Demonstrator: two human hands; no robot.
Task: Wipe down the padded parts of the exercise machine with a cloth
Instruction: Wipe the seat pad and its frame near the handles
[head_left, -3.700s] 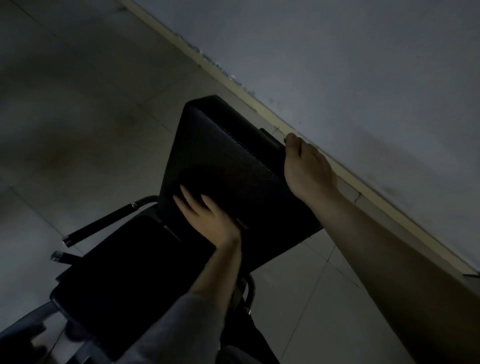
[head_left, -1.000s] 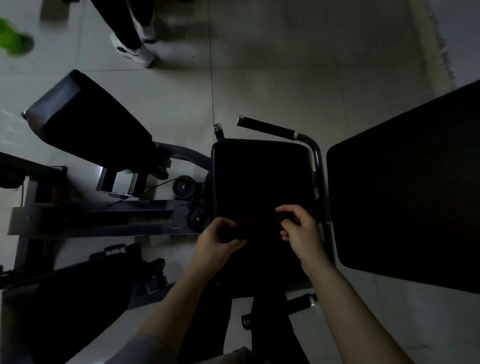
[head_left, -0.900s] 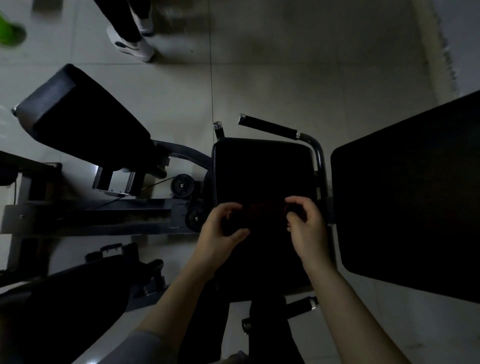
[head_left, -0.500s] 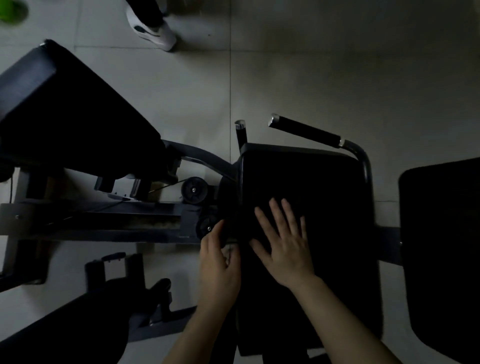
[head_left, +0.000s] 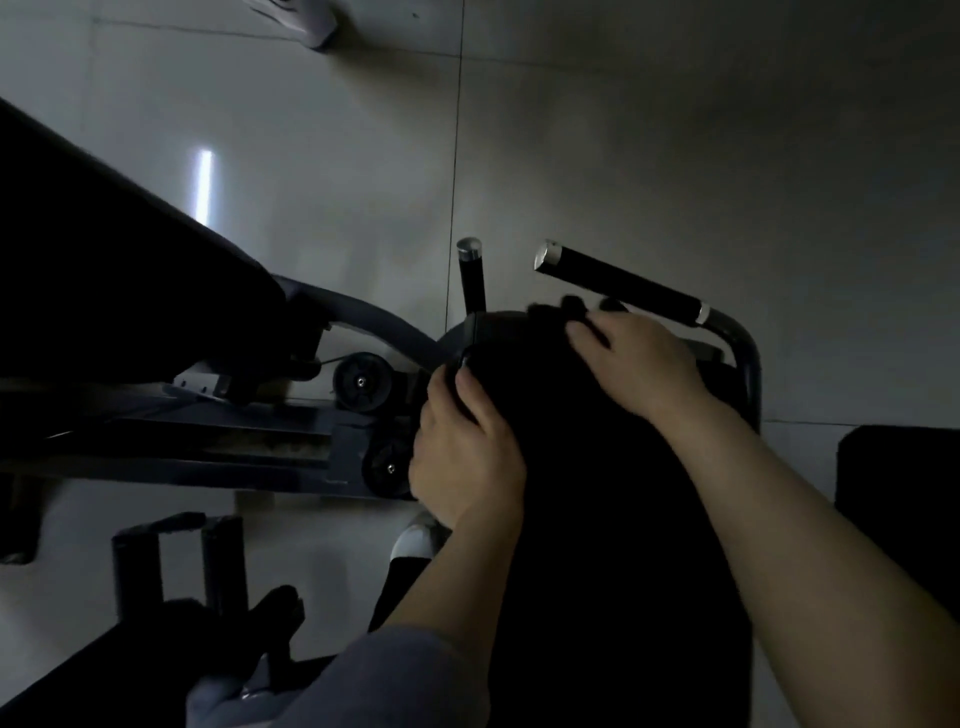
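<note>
Both hands have slid up the seat pad (head_left: 597, 493) since half a second ago, and the view has closed in on it. Right hand (head_left: 641, 358) now lies at the pad's far edge, its fingers (head_left: 584, 330) spread nearly flat and pressing down on a dark cloth (head_left: 563, 306), of which only a fuzzy, rumpled fringe shows just beyond the fingertips. Left hand (head_left: 465, 452) grips the pad's left edge, its fingers curled over the rim and the thumb on top; whether it also holds any cloth cannot be told in the dim light. Smooth, black and roughly rectangular with rounded corners, the pad fills the space beneath both hands. Just past the right fingers runs a cylindrical black handle (head_left: 621, 283) with a metal end cap, and a shorter capped post (head_left: 471, 275) stands beyond the left fingers. Pale glossy floor tiles (head_left: 675, 130) lie further out.
</note>
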